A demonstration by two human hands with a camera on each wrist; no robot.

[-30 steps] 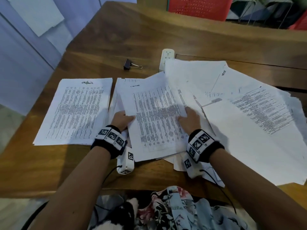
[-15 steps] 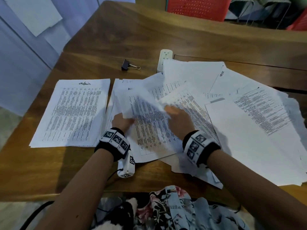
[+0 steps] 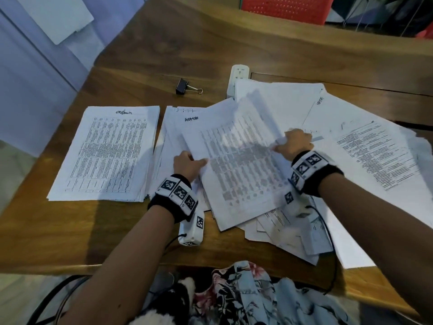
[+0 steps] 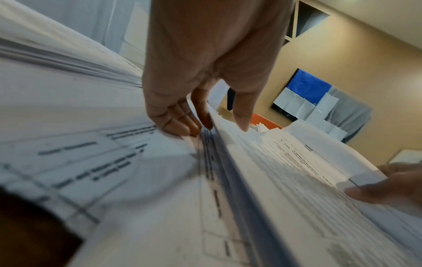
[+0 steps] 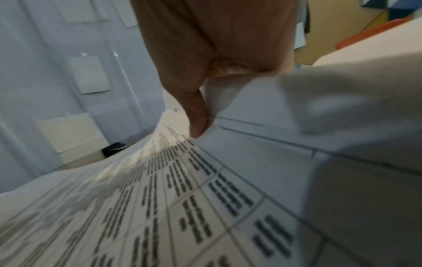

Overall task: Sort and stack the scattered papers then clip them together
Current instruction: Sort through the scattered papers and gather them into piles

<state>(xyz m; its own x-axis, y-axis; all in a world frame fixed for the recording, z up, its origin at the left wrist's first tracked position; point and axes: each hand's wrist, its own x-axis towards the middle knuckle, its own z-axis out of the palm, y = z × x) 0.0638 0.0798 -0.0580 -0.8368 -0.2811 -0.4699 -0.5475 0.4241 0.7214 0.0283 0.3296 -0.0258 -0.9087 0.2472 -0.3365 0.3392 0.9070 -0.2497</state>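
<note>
A printed table sheet (image 3: 236,165) lies tilted on the middle pile, its right edge lifted. My right hand (image 3: 294,143) pinches that edge, thumb on top, as the right wrist view shows (image 5: 198,124). My left hand (image 3: 187,164) grips the sheet's left edge, thumb over it and fingers (image 4: 182,126) under. A neat stack (image 3: 105,153) of printed papers lies at the left. Loose papers (image 3: 365,156) spread over the right side. A black binder clip (image 3: 185,86) sits behind the piles.
A white power strip (image 3: 237,75) lies behind the papers, partly covered. The wooden table (image 3: 70,231) ends near my lap. A red chair (image 3: 285,8) stands beyond the far edge. A blue wall is at the left.
My right hand moved right and back along the sheet and now pinches its lifted right edge. The top sheet shifted right, uncovering a page marked Admin beneath.
</note>
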